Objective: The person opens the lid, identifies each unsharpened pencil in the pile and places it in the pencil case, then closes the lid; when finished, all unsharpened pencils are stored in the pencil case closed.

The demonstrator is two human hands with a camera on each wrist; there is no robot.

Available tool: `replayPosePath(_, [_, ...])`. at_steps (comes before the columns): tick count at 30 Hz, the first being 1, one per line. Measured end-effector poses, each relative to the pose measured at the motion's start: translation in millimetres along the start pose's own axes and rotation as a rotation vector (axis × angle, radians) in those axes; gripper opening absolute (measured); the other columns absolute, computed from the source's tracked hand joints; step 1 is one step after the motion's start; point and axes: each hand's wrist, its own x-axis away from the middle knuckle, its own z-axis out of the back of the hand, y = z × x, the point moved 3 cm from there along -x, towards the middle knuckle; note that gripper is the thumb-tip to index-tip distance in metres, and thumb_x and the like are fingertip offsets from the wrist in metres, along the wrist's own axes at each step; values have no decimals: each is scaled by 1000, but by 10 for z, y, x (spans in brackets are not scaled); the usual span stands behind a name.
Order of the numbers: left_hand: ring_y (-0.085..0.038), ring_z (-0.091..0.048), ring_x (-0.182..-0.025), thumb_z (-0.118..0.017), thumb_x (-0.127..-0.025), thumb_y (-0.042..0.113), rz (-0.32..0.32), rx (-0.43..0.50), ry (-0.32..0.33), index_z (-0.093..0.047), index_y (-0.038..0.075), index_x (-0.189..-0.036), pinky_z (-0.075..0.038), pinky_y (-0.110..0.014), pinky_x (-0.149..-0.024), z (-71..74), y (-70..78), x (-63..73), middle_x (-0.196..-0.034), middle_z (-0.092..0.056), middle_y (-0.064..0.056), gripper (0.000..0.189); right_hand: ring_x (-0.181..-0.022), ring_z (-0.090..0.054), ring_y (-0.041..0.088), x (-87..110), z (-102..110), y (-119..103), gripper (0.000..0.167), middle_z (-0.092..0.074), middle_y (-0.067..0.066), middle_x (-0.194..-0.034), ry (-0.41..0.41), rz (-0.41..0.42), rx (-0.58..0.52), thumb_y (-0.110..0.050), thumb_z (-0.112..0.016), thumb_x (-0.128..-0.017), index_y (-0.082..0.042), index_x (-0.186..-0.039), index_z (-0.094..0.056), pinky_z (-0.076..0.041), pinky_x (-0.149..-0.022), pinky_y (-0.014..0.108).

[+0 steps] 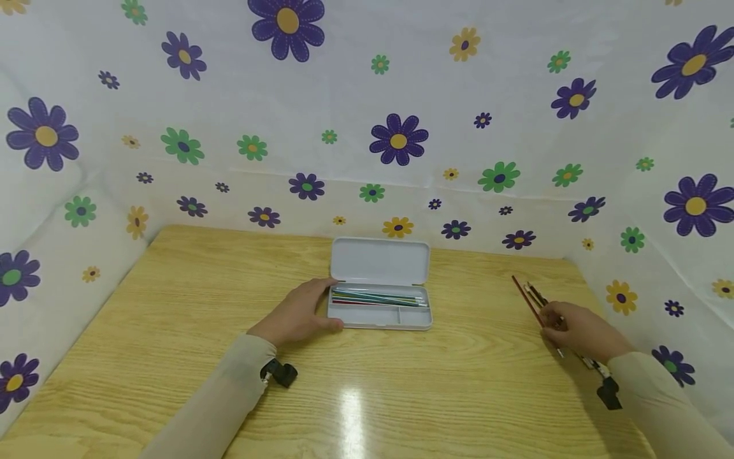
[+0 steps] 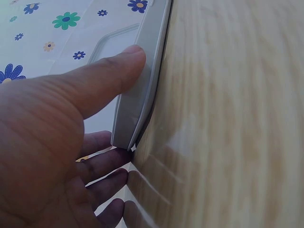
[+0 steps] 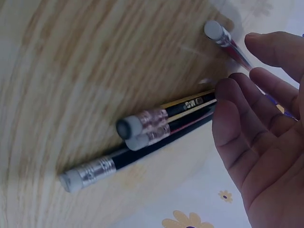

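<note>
A light grey pencil case (image 1: 358, 317) stands on the table with its lid (image 1: 380, 261) raised at the back. Several coloured pencils (image 1: 375, 298) lie in its rear compartment. My left hand (image 1: 298, 315) grips the case's left end, thumb along the front wall and fingers at the back corner. At the right, my right hand (image 1: 585, 328) reaches over loose pencils, its thumb and fingers apart around a red pencil (image 1: 523, 292). Black pencils (image 3: 142, 152) with white eraser ends lie beside and under the fingers (image 3: 225, 126), partly hidden by the hand.
The wooden table (image 1: 459, 395) ends at a white flowered cloth (image 1: 321, 95) hanging at the back and sides. Small front compartments of the case hold nothing visible. A dark wrist camera (image 1: 280, 373) sits on the left sleeve, another (image 1: 609, 392) on the right.
</note>
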Motion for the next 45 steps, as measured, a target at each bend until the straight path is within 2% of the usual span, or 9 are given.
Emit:
replayPosePath(8, [-34, -33, -152, -83, -86, 49, 14, 7, -3, -36, 13, -160, -28, -52, -125, -11, 0, 5, -163, -40, -9, 95, -87, -64, 14, -35, -39, -17, 26, -70, 5, -100, 22, 14, 36, -10, -71, -95, 5, -117, -68, -56, -68, 33])
replayPosePath(15, [-34, -33, -152, -82, -86, 52, 14, 8, -5, -36, 15, -161, -28, -53, -125, -12, -7, 2, -163, -39, -8, 96, -76, -59, 11, -56, -64, -77, 13, -67, 0, -88, 89, 48, 87, -1, -71, -93, 0, -105, -68, -52, -62, 31])
replayPosePath(18, [-35, -33, -152, -82, -86, 51, 20, 10, -1, -36, 14, -161, -28, -53, -125, -5, -10, 6, -163, -39, -9, 96, -78, -65, 18, -74, -77, -107, 13, -69, 4, -89, 103, 44, 100, 0, -70, -93, 1, -106, -67, -56, -64, 37])
replayPosePath(22, [-34, -33, -152, -83, -86, 49, 25, 13, 1, -36, 13, -160, -28, -53, -125, -1, -10, 10, -163, -39, -9, 95, -88, -70, 32, -91, -103, -133, 14, -71, 15, -95, 89, 13, 100, 0, -68, -95, 3, -109, -65, -59, -71, 47])
replayPosePath(25, [-34, -33, -152, -82, -86, 50, 18, 9, -2, -36, 13, -160, -28, -53, -125, -13, -15, 1, -163, -39, -9, 96, -92, -70, 37, -79, -113, -155, 14, -72, 18, -98, 88, -7, 115, 1, -68, -95, 2, -109, -65, -60, -74, 51])
replayPosePath(32, [-35, -33, -152, -83, -86, 48, 9, 11, 3, -36, 12, -160, -28, -53, -125, -10, -3, -2, -163, -39, -10, 95, -85, -67, 30, -65, -94, -191, 15, -71, 16, -96, 94, -24, 129, 2, -64, -95, 3, -111, -65, -56, -68, 45])
replayPosePath(39, [-34, -34, -151, -83, -86, 49, 1, 4, 7, -36, 12, -160, -28, -51, -125, -17, 1, -14, -163, -40, -10, 95, -92, -69, 40, -45, -94, -188, 13, -71, 17, -97, 101, -26, 128, 1, -65, -96, 4, -108, -67, -58, -77, 55])
replayPosePath(45, [-34, -35, -151, -83, -85, 49, 0, 4, 3, -37, 11, -160, -29, -52, -125, -8, -5, -7, -162, -41, -10, 95, -91, -68, 35, -56, -100, -185, 13, -70, 16, -97, 83, -45, 123, 1, -64, -97, 4, -109, -66, -58, -75, 53])
